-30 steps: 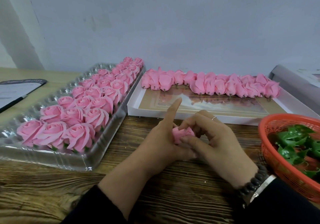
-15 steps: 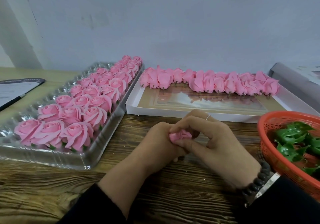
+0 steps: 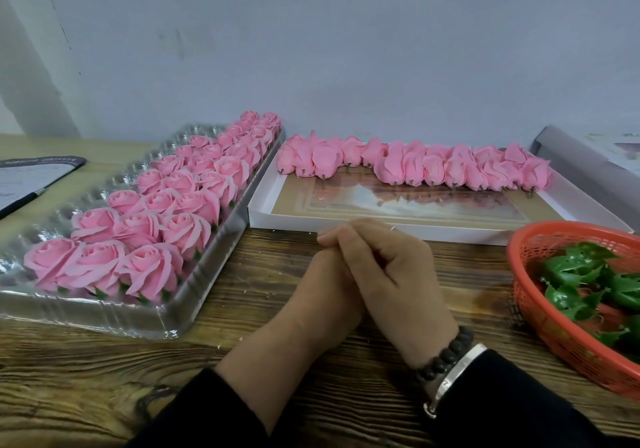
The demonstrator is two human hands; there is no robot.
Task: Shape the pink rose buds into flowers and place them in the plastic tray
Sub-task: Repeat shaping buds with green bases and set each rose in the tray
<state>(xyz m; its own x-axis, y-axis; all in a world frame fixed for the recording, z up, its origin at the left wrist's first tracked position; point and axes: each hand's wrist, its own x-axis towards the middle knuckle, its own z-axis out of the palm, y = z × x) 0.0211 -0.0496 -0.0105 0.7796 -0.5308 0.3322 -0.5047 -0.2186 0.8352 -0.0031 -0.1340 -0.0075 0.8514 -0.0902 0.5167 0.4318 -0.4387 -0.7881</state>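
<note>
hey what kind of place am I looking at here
Probably a small craft or flower-assembly workbench. A clear plastic tray holds rows of finished pink roses, unshaped pink buds line a white box lid, and an orange basket holds green leaf pieces.

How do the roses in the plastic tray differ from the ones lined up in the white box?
The tray roses are opened, with petals spread in spirals; the box buds are closed and pointed. Tray roses stand face-up in rows with green bases; box buds lie on their sides in a loose line, showing bare dark stem tips. Both are the same pink.
</note>
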